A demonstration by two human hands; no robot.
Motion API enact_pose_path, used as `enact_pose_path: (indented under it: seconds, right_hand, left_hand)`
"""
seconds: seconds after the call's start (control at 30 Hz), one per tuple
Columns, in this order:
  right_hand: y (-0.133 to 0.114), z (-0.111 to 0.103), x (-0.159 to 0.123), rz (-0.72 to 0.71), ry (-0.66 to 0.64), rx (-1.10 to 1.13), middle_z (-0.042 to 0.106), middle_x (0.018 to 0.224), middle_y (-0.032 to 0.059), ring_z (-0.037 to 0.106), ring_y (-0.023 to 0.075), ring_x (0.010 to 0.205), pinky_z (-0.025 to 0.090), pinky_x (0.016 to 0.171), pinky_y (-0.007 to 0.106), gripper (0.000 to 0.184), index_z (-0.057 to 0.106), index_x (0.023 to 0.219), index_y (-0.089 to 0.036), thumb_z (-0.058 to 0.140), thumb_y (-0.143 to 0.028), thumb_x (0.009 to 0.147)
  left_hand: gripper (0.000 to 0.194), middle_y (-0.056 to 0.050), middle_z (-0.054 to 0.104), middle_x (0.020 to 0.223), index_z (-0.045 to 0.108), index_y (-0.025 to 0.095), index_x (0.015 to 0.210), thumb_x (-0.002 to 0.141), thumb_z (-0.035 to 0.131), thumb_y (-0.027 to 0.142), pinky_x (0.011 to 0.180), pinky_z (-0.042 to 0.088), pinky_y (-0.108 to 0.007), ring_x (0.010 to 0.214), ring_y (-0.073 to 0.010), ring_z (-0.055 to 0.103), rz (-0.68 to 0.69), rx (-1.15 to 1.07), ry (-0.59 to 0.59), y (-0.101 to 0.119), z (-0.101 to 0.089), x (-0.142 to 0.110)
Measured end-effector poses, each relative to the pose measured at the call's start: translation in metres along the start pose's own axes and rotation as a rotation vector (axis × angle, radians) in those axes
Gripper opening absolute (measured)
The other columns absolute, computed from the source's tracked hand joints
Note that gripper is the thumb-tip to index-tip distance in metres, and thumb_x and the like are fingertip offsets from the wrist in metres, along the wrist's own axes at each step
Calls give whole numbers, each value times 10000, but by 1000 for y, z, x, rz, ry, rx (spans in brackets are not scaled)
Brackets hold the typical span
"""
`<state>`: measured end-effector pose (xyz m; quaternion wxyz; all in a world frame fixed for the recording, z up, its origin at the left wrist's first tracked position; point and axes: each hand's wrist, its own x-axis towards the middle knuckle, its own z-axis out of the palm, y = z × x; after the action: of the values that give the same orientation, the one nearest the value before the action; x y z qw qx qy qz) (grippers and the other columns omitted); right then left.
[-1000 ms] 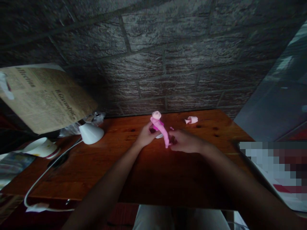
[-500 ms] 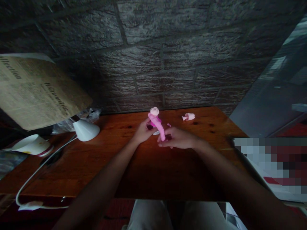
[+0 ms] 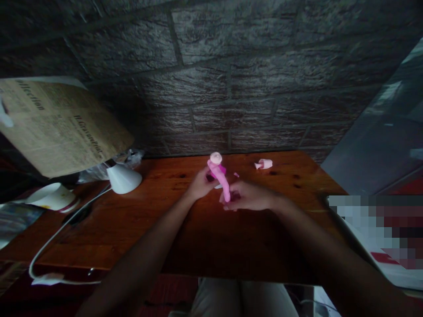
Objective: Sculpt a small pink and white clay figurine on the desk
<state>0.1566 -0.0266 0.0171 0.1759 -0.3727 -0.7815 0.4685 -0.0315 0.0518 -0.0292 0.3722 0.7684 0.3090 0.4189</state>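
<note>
A long, slightly curved pink object [image 3: 222, 177] with a pale round top [image 3: 216, 157] is held above the wooden table; I cannot make out its exact kind. My left hand [image 3: 200, 182] is closed around its upper part, beside a darker magenta part [image 3: 218, 171]. The fingers of my right hand [image 3: 246, 195] are closed at its lower end. Under the object a white, flat thing [image 3: 218, 186] shows in part. Behind my right hand lies a small pink bit [image 3: 236, 175]. Farther right, a pale pink cup-shaped piece [image 3: 265, 164] lies on its side.
On the left of the table [image 3: 158, 180] stand a white lamp base [image 3: 124, 179] with a newsprint-patterned shade [image 3: 66, 127], and a white cup [image 3: 53, 196]. A white cable [image 3: 62, 224] hangs over the front edge. A stone-patterned wall [image 3: 205, 88] closes off the back.
The whole view has shifted slightly, scene contents sitting a little farther right. Both hands keep their hold on the pink object, whose pale top now faces me a bit more.
</note>
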Motion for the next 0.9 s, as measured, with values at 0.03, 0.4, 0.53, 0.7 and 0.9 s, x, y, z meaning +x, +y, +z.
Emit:
enact_pose_path:
  seconds: [0.03,0.4,0.53,0.7,0.9]
  right_hand:
    - [1,0,0,-5,8,-23,697,825,53,633,140,711,467,644,251,201,678,947,-115,678,-202,765]
    - [-3,-2,-2,-12,44,-46,685,771,24,622,141,714,454,667,257,150,697,892,-128,679,-182,753]
    - [-5,-1,-3,12,48,-75,680,774,24,602,139,685,436,632,247,239,708,930,-122,740,-208,709]
    - [-6,-6,-4,-21,106,-101,709,819,35,640,163,754,460,695,272,177,709,907,-146,711,-225,749]
    - [-2,7,3,2,31,57,696,718,28,647,152,664,465,603,245,152,700,886,-137,696,-225,763]
  left_hand:
    - [372,-104,713,1016,635,120,1095,745,719,216,834,522,-345,887,-192,668,5,1,-9,0,0,0]
    - [361,-120,689,1106,630,135,1108,763,698,220,912,503,-385,992,-223,656,22,-14,-47,-2,-5,-1]
    - [336,-118,707,1035,634,123,1074,769,700,247,874,516,-383,939,-224,667,-24,-2,-18,2,-5,-1]
    - [307,-110,714,1028,649,123,1045,772,692,257,853,520,-376,907,-219,671,-35,11,-31,5,-6,0]
    - [326,-99,723,1016,651,136,1041,739,719,239,868,519,-383,919,-219,673,-50,-2,-39,7,-6,0]
